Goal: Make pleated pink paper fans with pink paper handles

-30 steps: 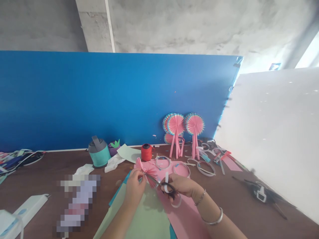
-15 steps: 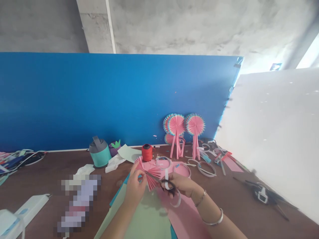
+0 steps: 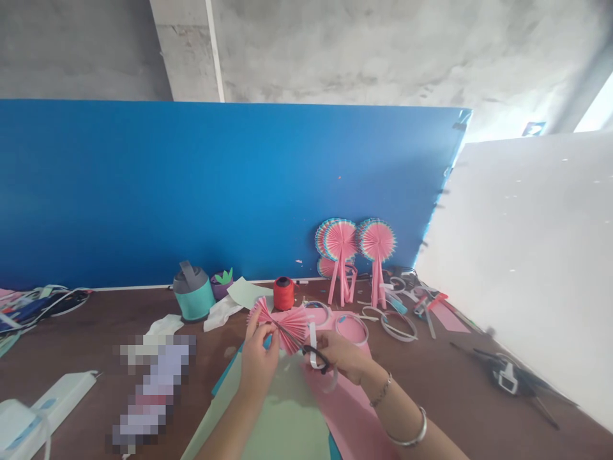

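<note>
Pinched at its middle by my left hand [image 3: 262,359] is a pink pleated paper fan [image 3: 292,326], its folds spreading out on both sides like a bow. My right hand [image 3: 338,354] grips black-handled scissors [image 3: 317,359], whose blades point left towards the fan's middle. A white strip [image 3: 313,338], perhaps tape, hangs by the fingers of my right hand. Beneath both hands lie a pale green sheet [image 3: 282,415] and a pink sheet [image 3: 352,415]. Exactly where the blade tips end is hard to see.
A red thread spool [image 3: 283,294] stands behind the fan. Finished pink paper fans [image 3: 341,239] lean against the blue partition [image 3: 239,185]. Rings of white strip [image 3: 352,327] lie to the right. A teal-and-grey container [image 3: 194,294] and a power strip [image 3: 62,409] are on the left.
The fan has opened a little wider and shifted slightly left. My right hand with the scissors has moved slightly left, and the scissors have turned. My left hand keeps its pinch.
</note>
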A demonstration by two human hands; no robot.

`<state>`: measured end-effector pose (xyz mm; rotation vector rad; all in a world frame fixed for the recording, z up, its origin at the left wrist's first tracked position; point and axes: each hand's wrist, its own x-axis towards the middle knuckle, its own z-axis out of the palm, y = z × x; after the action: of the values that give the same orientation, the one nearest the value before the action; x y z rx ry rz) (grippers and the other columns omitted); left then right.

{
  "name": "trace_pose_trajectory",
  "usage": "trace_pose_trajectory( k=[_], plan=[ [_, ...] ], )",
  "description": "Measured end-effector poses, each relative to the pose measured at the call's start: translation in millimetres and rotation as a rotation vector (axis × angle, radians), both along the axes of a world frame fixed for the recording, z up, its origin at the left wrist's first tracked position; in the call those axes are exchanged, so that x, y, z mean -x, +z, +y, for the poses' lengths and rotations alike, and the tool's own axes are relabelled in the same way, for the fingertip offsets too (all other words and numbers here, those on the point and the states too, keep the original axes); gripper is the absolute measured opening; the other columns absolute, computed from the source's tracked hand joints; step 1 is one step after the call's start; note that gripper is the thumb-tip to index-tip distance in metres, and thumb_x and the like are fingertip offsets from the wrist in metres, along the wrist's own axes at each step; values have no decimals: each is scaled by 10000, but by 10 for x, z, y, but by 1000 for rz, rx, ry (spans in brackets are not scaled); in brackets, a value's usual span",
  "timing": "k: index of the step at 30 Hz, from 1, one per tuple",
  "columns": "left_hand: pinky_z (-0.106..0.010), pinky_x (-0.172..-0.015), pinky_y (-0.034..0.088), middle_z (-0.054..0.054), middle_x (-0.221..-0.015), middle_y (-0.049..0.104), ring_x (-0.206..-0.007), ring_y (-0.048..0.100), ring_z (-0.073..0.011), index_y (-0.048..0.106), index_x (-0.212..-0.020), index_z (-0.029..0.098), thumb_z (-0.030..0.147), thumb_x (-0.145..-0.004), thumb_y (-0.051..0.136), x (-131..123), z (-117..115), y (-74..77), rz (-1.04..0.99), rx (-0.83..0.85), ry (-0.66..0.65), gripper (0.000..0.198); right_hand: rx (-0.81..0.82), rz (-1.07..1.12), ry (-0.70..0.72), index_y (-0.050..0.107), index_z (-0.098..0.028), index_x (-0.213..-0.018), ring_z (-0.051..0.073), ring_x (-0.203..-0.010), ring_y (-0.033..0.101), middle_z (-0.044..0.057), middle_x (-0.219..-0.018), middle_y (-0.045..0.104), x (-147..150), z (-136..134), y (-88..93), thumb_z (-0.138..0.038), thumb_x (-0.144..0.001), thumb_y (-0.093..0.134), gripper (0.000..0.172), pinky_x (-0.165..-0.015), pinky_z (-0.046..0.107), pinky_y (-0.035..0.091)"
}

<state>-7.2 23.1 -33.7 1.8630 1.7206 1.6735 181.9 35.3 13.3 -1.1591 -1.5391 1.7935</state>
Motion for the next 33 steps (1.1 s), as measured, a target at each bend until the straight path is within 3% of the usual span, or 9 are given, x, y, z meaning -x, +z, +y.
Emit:
trace_pose_trajectory(
  k=[3, 8, 13, 18, 23, 27, 30, 33],
  plan=[
    [-334, -780, 539, -190, -1325, 491, -1101, 595, -262, 630, -738, 180, 252, -838, 503, -5, 3, 3, -18, -10, 3, 177, -2, 21, -15, 576, -145, -652, 71, -492, 497, -20, -560, 600, 83, -44, 2, -155, -538, 576, 115, -427, 162, 303],
    [-350, -799, 536, -177, -1359, 459, -956, 653, -220, 650, -748, 181, 264, -849, 497, -4, -8, 34, -28, -8, -5, 201, 22, 111, -33, 571, -143, -620, 77, -495, 480, -20, -565, 573, 180, -77, -53, -217, -573, 612, 97, -484, 196, 346],
    [-377, -859, 511, -167, -1401, 412, -1018, 623, -226, 642, -756, 185, 269, -860, 499, 19, -15, 43, -27, -31, -31, 196, 15, 158, -43, 572, -137, -615, 77, -488, 478, -23, -543, 554, 192, -63, -108, -238, -568, 628, 124, -488, 196, 364],
    [-388, -892, 481, -141, -1435, 371, -1021, 604, -210, 613, -740, 195, 284, -877, 477, 52, -42, 85, 8, -17, -72, 213, -6, 100, -16, 575, -137, -643, 62, -426, 467, -32, -522, 538, 124, 4, -167, -259, -587, 618, 141, -400, 162, 324],
    [-351, -782, 508, -150, -1391, 424, -958, 625, -220, 599, -704, 193, 319, -874, 474, 44, -97, 168, 20, 46, -120, 246, -11, 79, 52, 550, -141, -637, 39, -388, 434, -33, -549, 540, 42, 26, -122, -277, -593, 617, 157, -350, 137, 291],
    [-360, -817, 495, -144, -1332, 489, -1111, 561, -261, 599, -687, 201, 335, -875, 465, 39, -106, 183, 27, 24, -130, 267, -28, 90, 60, 544, -142, -633, 38, -403, 420, -43, -550, 509, 33, 30, -124, -271, -591, 618, 155, -360, 139, 298],
    [-344, -769, 509, -141, -1415, 404, -1014, 609, -238, 604, -697, 194, 345, -872, 468, 49, -97, 165, 12, 34, -127, 268, -47, 100, 42, 543, -145, -620, 40, -416, 396, -52, -530, 473, 39, 31, -114, -254, -589, 613, 133, -364, 144, 275],
    [-359, -817, 501, -137, -1459, 348, -998, 617, -230, 614, -713, 191, 340, -871, 468, 62, -90, 152, 0, 20, -118, 261, -61, 103, 60, 508, -156, -579, 39, -408, 355, -54, -502, 454, 37, 22, -76, -275, -606, 616, 163, -357, 156, 239]
  ],
)
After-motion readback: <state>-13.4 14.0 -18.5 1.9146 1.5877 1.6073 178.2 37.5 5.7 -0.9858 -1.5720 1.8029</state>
